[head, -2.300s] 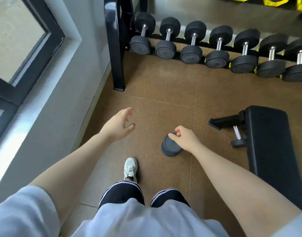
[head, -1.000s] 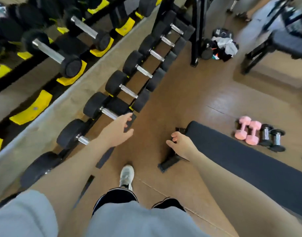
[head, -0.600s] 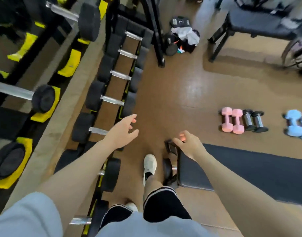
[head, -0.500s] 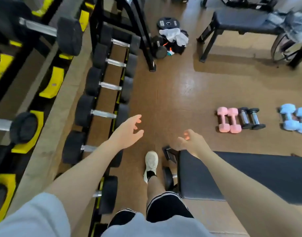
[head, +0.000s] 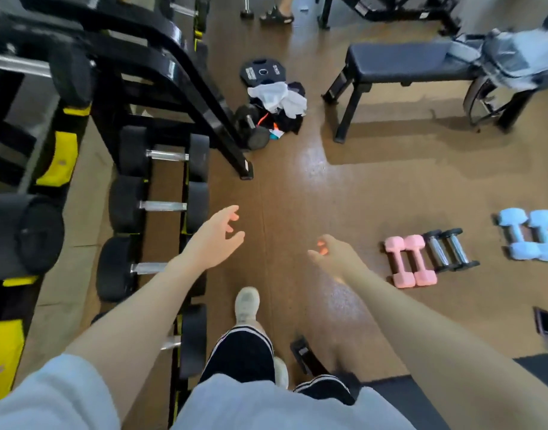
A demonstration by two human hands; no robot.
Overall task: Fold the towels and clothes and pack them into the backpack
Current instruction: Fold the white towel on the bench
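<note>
Both hands empty. Left hand [head: 215, 240] held out in front with fingers [head: 232, 216] loosely spread, holding nothing. Right hand [head: 335, 254] also out, fingers relaxed and slightly curled, gripping nothing. Person stands on brown gym floor [head: 344, 193], one white shoe [head: 247, 304] forward.

Step in hand, as I judge it: walk to the clothes and gather them. Doing it well: go straight ahead past the foot of the dumbbell rack [head: 161, 181], crouch, and lift the pieces one at a time, since some look tucked against a loose black dumbbell [head: 251, 128] and a weight plate [head: 262, 72]; yanking could snag. Then carry them to the counter [head: 400, 62] for a flat folding surface.

Pile of clothes [head: 279, 102] lies on the floor well ahead of both hands, near the rack's leg: crumpled white cloth on top, dark garments under it, small orange and teal bits at the lower edge. Nothing folded. Can't tell towel from shirt at this distance.

Backpack [head: 515, 60] is a grey-blue blurred shape at the right end of the counter, well apart from the pile. Whether it's open, can't tell.

Pink dumbbells [head: 411, 262] sit on the floor to the right, out of the path.
</note>
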